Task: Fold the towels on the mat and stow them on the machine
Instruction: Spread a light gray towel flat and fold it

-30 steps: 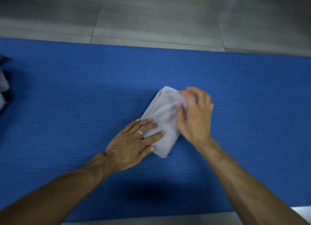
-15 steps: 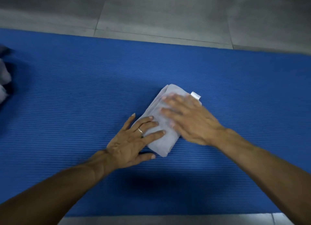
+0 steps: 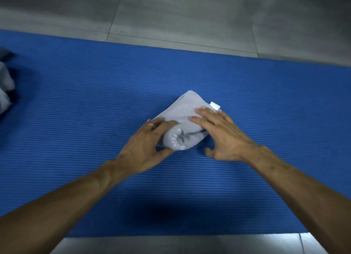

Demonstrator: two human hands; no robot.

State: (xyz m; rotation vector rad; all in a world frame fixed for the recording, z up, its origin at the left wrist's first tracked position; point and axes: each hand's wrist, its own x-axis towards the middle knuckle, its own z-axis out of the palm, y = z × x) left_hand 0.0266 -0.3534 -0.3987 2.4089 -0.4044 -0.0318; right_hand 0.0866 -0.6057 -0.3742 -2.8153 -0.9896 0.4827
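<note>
blue ribbed mat (image 3: 76, 121) on grey tiled floor (image 3: 190, 16). left hand (image 3: 144, 145) now curls thumb and fingers round the near end of the folded grey towel (image 3: 187, 111), lifting it; earlier it lay flat. right hand (image 3: 224, 134) rests straight fingers on top. white tag (image 3: 215, 105) shows. grey cloth heap (image 3: 5, 86) cut off at left edge.

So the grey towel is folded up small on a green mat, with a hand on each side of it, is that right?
Not quite: the mat is blue, not green, as the head view shows. The rest holds: the grey towel is folded up small on it, with the left hand at one side and the right hand at the other.
</note>
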